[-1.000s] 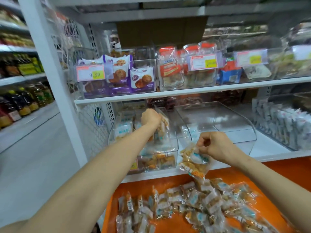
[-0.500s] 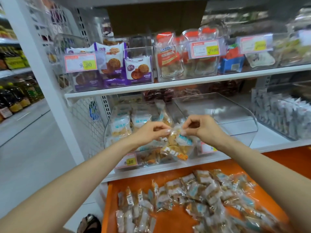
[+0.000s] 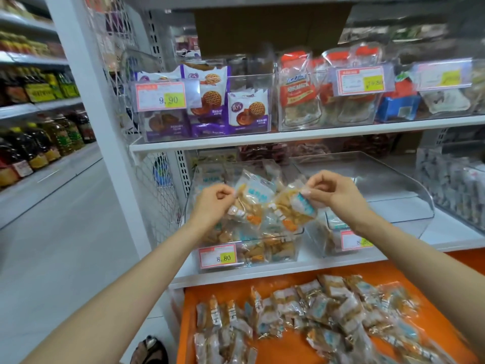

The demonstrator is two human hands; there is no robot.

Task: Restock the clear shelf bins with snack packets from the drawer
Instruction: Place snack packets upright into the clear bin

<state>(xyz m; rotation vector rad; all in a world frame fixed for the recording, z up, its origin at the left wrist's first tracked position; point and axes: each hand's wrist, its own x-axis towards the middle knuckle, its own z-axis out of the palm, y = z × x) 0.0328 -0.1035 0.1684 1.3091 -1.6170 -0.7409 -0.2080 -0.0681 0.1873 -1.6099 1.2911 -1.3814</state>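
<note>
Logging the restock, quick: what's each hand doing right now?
Left hand: pinching a snack packet by its top edge.
Right hand: pinching a second snack packet beside it.

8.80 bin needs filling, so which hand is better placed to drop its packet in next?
Left, probably. The left hand pinches one packet over the middle of the bin; the right hand pinches another packet nearer its right wall.

I've 2 hands up, left hand + right hand, w/ 1 pkt each: left pkt, right pkt. 5 price tags. 1 orange drawer.
</note>
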